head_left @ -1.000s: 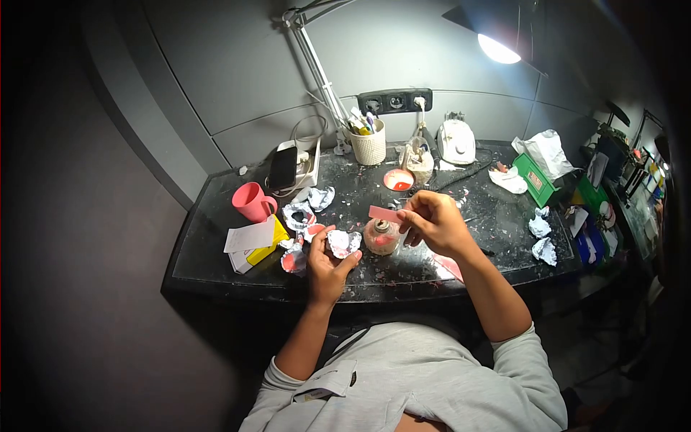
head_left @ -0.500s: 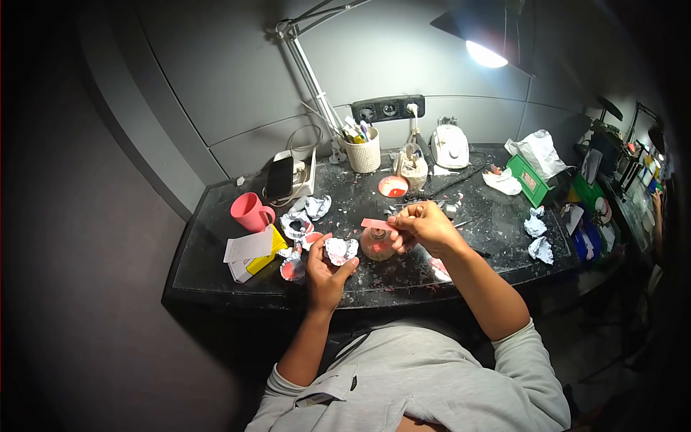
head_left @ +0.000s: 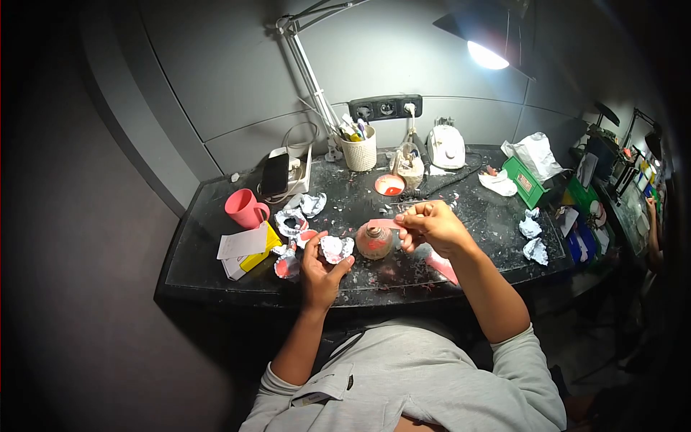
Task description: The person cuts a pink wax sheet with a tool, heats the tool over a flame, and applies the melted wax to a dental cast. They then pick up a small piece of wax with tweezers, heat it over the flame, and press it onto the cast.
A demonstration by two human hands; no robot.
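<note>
My left hand (head_left: 321, 277) is closed around a small white plaster dental cast (head_left: 337, 249) near the front of the bench. Between the thumb and fingers of my right hand (head_left: 435, 229) is a flat pink wax strip (head_left: 384, 224). Its free end lies just over the top of a round, pink-stained burner (head_left: 373, 245); I cannot make out a flame. Left of my left hand lie more white casts, one ring-shaped (head_left: 291, 222) and one with pink wax (head_left: 286, 267). A pink wax sheet (head_left: 441, 267) rests below my right wrist.
A pink mug (head_left: 245, 209), a yellow box (head_left: 258, 258) and a phone (head_left: 274, 173) are at left. Behind stand a pen cup (head_left: 359, 151) and a red wax dish (head_left: 389, 185). A green box (head_left: 523, 183) and white casts (head_left: 535, 250) sit at right, under a lamp (head_left: 487, 55).
My right hand has shifted slightly right with the wax strip, whose end is now closer over the burner's top. My left hand still holds the cast. The whole view has moved slightly.
</note>
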